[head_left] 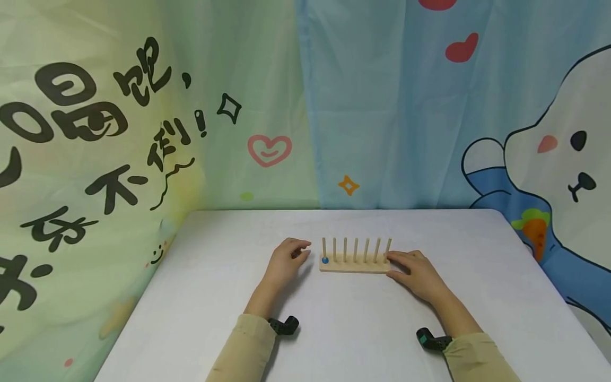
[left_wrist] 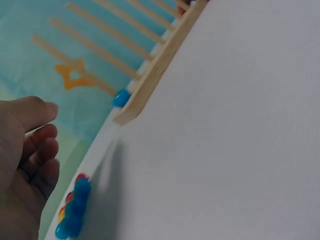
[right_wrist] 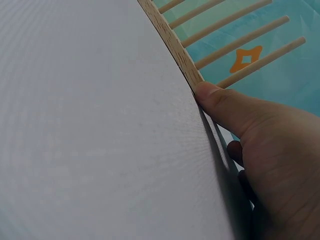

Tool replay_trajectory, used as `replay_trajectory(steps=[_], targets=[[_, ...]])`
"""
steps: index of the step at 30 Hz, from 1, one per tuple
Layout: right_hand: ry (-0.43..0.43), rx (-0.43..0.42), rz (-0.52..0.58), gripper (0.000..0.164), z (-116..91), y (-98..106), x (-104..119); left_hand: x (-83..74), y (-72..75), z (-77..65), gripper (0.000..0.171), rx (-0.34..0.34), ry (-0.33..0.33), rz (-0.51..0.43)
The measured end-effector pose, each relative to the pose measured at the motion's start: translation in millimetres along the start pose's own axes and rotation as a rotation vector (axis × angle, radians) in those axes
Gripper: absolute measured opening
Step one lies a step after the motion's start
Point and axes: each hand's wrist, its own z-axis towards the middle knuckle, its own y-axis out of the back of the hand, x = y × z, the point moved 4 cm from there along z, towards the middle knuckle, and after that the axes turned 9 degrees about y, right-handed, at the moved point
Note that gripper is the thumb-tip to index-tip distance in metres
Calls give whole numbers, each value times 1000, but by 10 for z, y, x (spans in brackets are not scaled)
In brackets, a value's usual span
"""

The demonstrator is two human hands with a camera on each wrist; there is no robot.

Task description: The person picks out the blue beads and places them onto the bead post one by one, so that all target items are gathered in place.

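A pale wooden peg board point(head_left: 355, 268) with a row of several upright pegs stands on the white table. One blue bead point(head_left: 325, 260) sits at the foot of its leftmost peg. My right hand point(head_left: 419, 274) grips the board's right end, its thumb point(right_wrist: 212, 96) on the front edge in the right wrist view. To the left of the board hovers my left hand point(head_left: 285, 260), fingers loosely bent and nothing visible in them. Past that hand, the left wrist view shows a cluster of blue, red and yellow beads point(left_wrist: 75, 207) on the table; the head view hides them behind the hand.
The white tabletop point(head_left: 353, 329) spreads around the board. Behind it hangs a printed curtain point(head_left: 363, 106), with a cartoon figure on the right side. A small black camera is strapped to each wrist.
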Motion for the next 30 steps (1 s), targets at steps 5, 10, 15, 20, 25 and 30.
replay_trajectory(steps=[5, 10, 15, 20, 25, 30], targets=[[-2, 1, -7, 53, 8, 11, -1, 244, 250, -7, 25, -60, 69, -2], [-9, 11, -8, 53, 13, 13, -2, 477, 413, -35, 28, -63, 109, 111], [-15, 21, -11, 54, 21, 1, -1, 633, 442, -50, 30, -27, 123, 166], [-17, 20, -7, 54, 19, -9, -1, 696, 431, -65, 28, -18, 119, 191], [-10, 13, -6, 54, 19, -8, -12, 728, 413, -68, 27, -8, 114, 205], [-9, 14, -8, 54, 17, -12, -14, 734, 388, -77, 27, -2, 126, 210]])
